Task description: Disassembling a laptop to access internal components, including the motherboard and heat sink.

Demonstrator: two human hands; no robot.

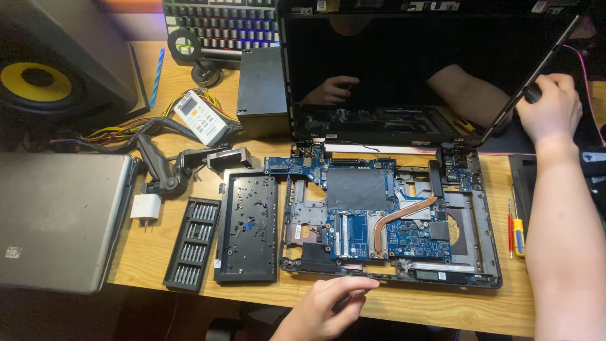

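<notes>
Opened laptop [391, 215] is sitting mid-desk [442, 306], bottom cover off, blue mainboard [379, 230] and copper heat pipe [401, 218] showing. Left hand [328, 306] is resting at the chassis front edge, fingers [356, 285] half curled and touching the frame, grip closing on nothing I can make out. Right hand [550, 107] is gripping the right edge of the tilted-back screen [404, 63], grip wrapped around the bezel. Black keyboard tray [248, 227] is lying just left of the chassis, screwdriver bit case [192, 243] beside that, closed silver laptop [60, 221] further left. Red and yellow screwdrivers [516, 230] are lying right of the chassis.
</notes>
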